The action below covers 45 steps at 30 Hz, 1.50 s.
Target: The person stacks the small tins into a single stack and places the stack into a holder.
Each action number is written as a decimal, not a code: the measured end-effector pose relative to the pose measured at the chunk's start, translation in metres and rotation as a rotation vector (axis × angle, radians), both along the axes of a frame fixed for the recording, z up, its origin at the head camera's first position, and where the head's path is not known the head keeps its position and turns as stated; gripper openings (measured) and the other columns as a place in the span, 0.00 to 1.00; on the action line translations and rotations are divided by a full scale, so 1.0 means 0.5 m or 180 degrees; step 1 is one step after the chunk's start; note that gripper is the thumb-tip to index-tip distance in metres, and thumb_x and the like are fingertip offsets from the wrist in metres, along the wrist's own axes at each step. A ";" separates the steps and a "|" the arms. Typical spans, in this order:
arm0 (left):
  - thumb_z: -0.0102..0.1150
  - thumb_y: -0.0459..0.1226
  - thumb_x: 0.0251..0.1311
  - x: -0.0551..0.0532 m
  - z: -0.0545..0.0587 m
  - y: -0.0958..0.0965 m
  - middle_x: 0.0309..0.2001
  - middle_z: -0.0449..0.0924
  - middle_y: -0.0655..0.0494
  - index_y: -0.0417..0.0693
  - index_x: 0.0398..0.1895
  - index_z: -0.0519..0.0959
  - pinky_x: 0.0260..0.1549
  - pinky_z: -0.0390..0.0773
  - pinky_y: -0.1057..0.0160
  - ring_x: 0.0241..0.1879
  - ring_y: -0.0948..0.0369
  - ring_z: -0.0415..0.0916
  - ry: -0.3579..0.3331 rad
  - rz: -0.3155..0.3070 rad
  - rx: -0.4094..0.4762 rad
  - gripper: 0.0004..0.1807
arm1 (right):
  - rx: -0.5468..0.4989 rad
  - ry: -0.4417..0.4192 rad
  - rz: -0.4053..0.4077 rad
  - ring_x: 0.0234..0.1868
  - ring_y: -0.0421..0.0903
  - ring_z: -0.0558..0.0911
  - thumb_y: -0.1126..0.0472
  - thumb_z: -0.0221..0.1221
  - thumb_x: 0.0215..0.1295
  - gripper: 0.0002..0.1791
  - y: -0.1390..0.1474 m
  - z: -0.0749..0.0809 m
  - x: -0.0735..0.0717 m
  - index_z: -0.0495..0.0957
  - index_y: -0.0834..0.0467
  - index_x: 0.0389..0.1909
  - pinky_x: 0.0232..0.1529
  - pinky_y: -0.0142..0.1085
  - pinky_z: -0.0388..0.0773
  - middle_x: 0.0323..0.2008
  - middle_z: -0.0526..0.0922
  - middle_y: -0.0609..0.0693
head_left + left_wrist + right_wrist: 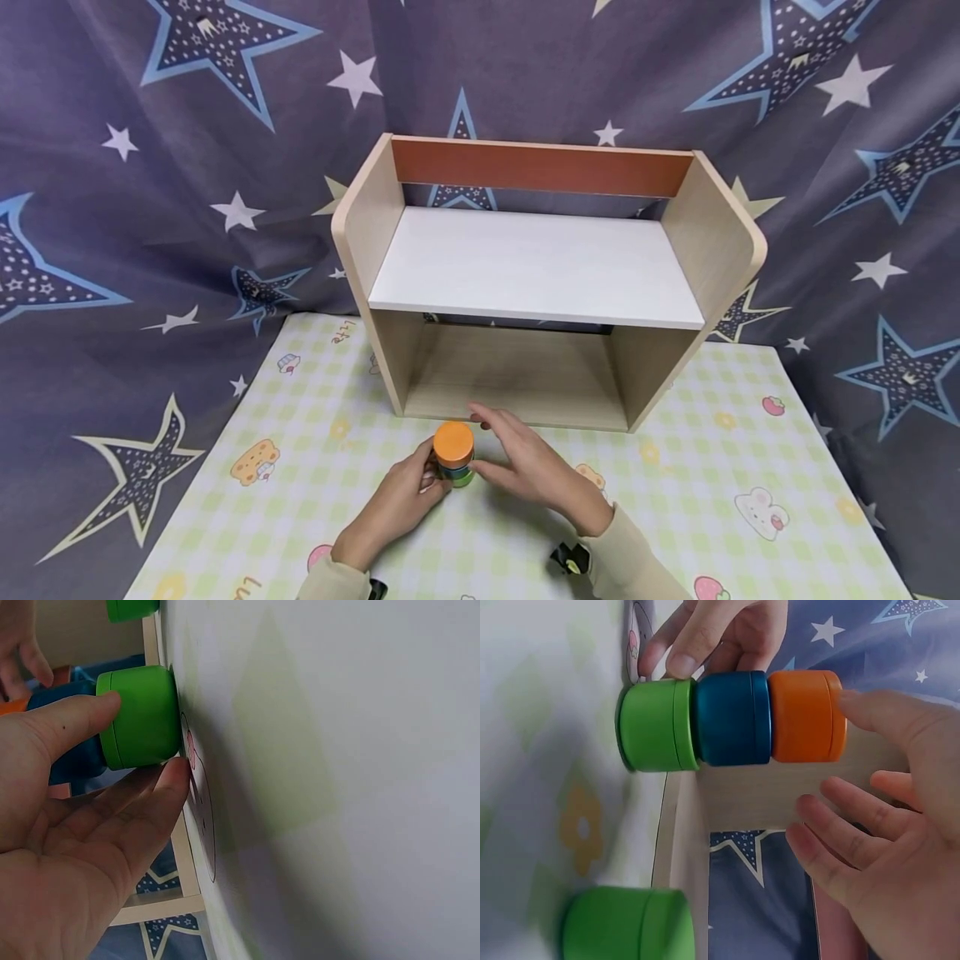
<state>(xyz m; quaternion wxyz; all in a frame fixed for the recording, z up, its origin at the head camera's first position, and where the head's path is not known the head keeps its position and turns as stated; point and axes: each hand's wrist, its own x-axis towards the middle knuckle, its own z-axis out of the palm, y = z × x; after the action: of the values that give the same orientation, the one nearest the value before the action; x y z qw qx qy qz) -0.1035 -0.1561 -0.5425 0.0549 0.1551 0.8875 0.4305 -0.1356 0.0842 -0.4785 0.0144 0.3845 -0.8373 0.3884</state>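
stack on table, before shelf; probably light, stiff, smooth, topple-prone. best grasp: low, on green jar. left hand touches it, pinch unclear; right hand spread beside orange jar.

The word "life" can be read on the checked tablecloth.

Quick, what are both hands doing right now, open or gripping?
Left hand: at the stacked green container; can't tell whether it's gripping.
Right hand: open, by the orange container.
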 end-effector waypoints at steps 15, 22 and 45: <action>0.68 0.36 0.63 0.000 -0.002 0.001 0.59 0.78 0.49 0.43 0.75 0.60 0.57 0.77 0.54 0.57 0.58 0.77 -0.0042 0.0082 -0.0049 0.40 | -0.0037 0.0143 -0.0187 0.58 0.50 0.77 0.59 0.69 0.64 0.43 0.053 -0.009 0.003 0.57 0.57 0.76 0.57 0.42 0.78 0.60 0.76 0.56; 0.67 0.36 0.64 -0.001 0.001 0.002 0.60 0.78 0.48 0.43 0.76 0.59 0.56 0.77 0.54 0.57 0.57 0.76 -0.0078 0.0074 -0.0033 0.40 | -0.0118 0.0219 -0.0271 0.57 0.53 0.78 0.61 0.69 0.63 0.42 0.082 -0.023 0.003 0.59 0.60 0.75 0.55 0.44 0.79 0.59 0.77 0.57; 0.67 0.36 0.64 0.002 0.000 0.001 0.60 0.77 0.49 0.44 0.76 0.59 0.58 0.76 0.52 0.58 0.57 0.76 -0.0121 0.0073 -0.0016 0.40 | -0.0076 -0.0035 -0.0632 0.59 0.53 0.76 0.63 0.72 0.60 0.44 0.154 -0.088 0.025 0.61 0.60 0.74 0.55 0.48 0.80 0.61 0.76 0.58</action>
<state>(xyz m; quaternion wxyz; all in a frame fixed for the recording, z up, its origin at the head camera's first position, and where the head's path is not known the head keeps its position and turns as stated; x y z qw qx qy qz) -0.1022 -0.1554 -0.5423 0.0672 0.1365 0.8891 0.4316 -0.1229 0.1610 -0.5224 0.0528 0.2973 -0.8667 0.3971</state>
